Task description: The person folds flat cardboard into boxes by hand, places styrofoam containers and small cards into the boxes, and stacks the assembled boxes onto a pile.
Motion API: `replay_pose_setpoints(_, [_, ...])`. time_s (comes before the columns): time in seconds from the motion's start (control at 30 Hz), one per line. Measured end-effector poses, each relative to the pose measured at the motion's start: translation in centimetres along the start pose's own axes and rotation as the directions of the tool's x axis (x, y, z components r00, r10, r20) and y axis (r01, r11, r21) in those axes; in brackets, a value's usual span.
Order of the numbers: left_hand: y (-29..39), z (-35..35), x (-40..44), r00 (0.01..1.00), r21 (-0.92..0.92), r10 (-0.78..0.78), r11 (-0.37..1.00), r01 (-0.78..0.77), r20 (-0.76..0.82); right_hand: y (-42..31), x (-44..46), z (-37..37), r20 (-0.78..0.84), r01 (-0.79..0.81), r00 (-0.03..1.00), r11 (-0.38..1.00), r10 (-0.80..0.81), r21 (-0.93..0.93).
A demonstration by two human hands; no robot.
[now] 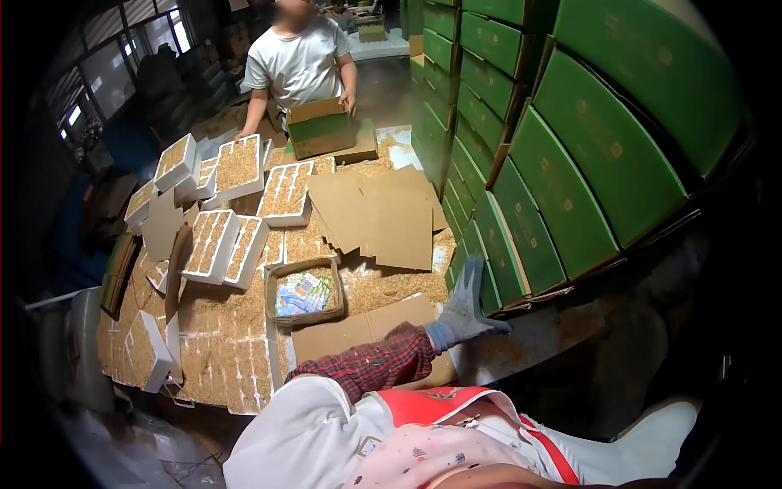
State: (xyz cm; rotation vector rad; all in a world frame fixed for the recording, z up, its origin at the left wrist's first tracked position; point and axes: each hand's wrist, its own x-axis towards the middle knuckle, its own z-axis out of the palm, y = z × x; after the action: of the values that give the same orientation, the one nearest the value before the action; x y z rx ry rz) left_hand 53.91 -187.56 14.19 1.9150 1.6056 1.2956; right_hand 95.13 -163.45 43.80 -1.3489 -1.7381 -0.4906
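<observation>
My left hand (pixel 466 314), in a pale grey-blue work glove, has its fingers spread at the lower edge of the stacked green cardboard boxes (pixel 547 191). Its fingers are against or very close to the bottom boxes; firm contact cannot be made out. A red plaid sleeve (pixel 383 359) covers that forearm. To the right stretches my other arm in a white sleeve (pixel 643 436), and the hand at its end is out of sight in the dark. Beside my left forearm lie a flat cardboard sheet (pixel 362 324) and a small carton (pixel 340 306) holding colourful printed packets (pixel 303 294).
White foam trays (pixel 213 244) filled with straw-coloured shreds cover the table's left side. Loose cardboard sheets (pixel 379 213) lie mid-table. Across the table a person in a white shirt (pixel 297 61) stands at an open green box (pixel 320 134), one hand on it and the other at a tray.
</observation>
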Motion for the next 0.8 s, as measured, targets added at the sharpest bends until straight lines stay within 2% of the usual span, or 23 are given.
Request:
replay_pose_setpoints(0.07, [-4.9,5.6,-2.3,0.982,0.058,-0.184,0.982,0.181,0.042,-0.6,0.2,1.6,-0.006,0.028,1.000,1.000,-0.028,0.013])
replay_pose_setpoints(0.17, [-6.8,9.4,-1.8,0.955,-0.173,-0.280,0.950,0.260,-0.101,-1.7,0.6,3.9,-0.029,0.077,0.997,0.995,-0.075,0.059])
replay_pose_setpoints(0.23, [-6.6,9.1,-0.7,0.938,-0.048,-0.308,0.951,0.304,-0.156,-4.2,0.1,6.4,-0.044,0.133,0.991,0.983,-0.129,0.123])
replay_pose_setpoints(0.3, [-8.2,12.0,0.4,0.939,0.015,-0.300,0.952,0.307,-0.168,-7.3,-2.0,7.7,-0.090,0.187,0.981,0.966,-0.173,0.181])
replay_pose_setpoints(0.37, [-7.6,12.4,1.8,0.937,-0.247,-0.249,0.951,0.188,-0.245,-9.2,-4.8,8.8,-0.139,0.228,0.969,0.952,-0.203,0.203])
replay_pose_setpoints(0.4, [-6.1,12.0,2.6,0.963,-0.178,-0.189,0.972,0.156,-0.191,-10.2,-6.1,9.5,-0.161,0.253,0.962,0.942,-0.221,0.219])
replay_pose_setpoints(0.5, [-5.2,11.7,5.4,0.987,0.025,-0.013,1.000,0.017,-0.162,-12.3,-9.0,11.3,-0.214,0.309,0.942,0.917,-0.259,0.253])
replay_pose_setpoints(0.53, [-5.4,12.2,6.0,0.989,0.049,-0.036,0.998,0.043,-0.143,-12.5,-9.7,11.7,-0.225,0.325,0.936,0.911,-0.271,0.255])
replay_pose_setpoints(0.6, [-6.2,13.7,6.2,0.964,0.004,-0.244,0.969,0.246,-0.102,-12.5,-11.3,12.4,-0.242,0.342,0.928,0.902,-0.282,0.261])
replay_pose_setpoints(0.63, [-5.6,13.9,6.7,0.917,-0.176,-0.381,0.917,0.359,-0.117,-12.4,-11.8,12.7,-0.251,0.350,0.925,0.899,-0.286,0.262])
replay_pose_setpoints(0.7, [-6.8,15.3,7.5,0.912,-0.122,-0.394,0.917,0.381,-0.113,-12.1,-12.6,13.2,-0.276,0.363,0.916,0.894,-0.291,0.262])
replay_pose_setpoints(0.73, [-6.5,14.8,7.6,0.914,-0.184,-0.401,0.905,0.383,-0.068,-11.9,-13.3,13.6,-0.281,0.363,0.915,0.892,-0.288,0.269])
replay_pose_setpoints(0.8, [-5.9,12.4,7.0,0.920,-0.115,-0.387,0.913,0.392,0.064,-12.1,-14.9,14.6,-0.276,0.316,0.935,0.875,-0.222,0.367])
